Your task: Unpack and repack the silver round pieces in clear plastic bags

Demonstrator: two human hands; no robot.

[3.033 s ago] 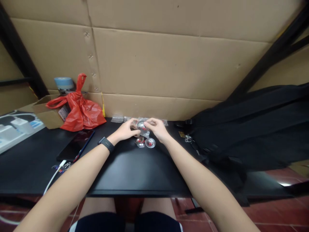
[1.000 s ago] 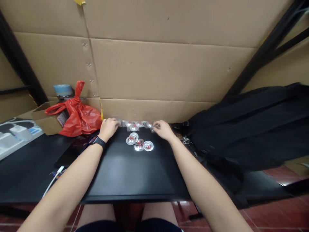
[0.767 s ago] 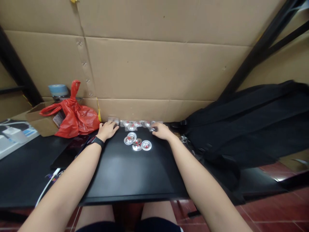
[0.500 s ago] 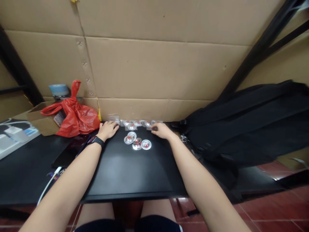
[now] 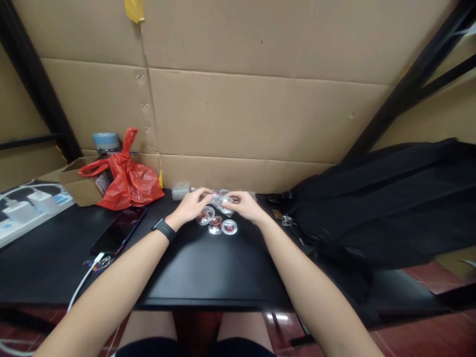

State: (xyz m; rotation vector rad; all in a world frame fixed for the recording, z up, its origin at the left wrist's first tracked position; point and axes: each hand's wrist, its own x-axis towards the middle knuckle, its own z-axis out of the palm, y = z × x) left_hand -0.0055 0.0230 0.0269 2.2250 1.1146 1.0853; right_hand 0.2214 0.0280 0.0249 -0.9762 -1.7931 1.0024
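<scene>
Between my two hands, over the black table, is a clear plastic bag (image 5: 222,202) with a small silver disc with a red middle in it. My left hand (image 5: 194,204), with a black watch on the wrist, pinches the bag's left side. On the right side, the fingers of my right hand (image 5: 243,203) are closed on it. Just in front of the hands lie several loose dished metal discs with red middles, like finger cymbals; one disc (image 5: 229,227) lies apart on the right. More clear packets behind are partly hidden by my hands.
Clear bags (image 5: 181,191) sit by the cardboard wall (image 5: 238,114). To the left are a red plastic bag (image 5: 132,183), a cardboard box (image 5: 84,183), a phone (image 5: 119,230) on a white cable and a power strip (image 5: 37,218). A black backpack (image 5: 375,203) fills the right side.
My left hand has moved right and my right hand slightly inward, so they now meet at one bagged disc. That bag has come forward from the row by the wall.
</scene>
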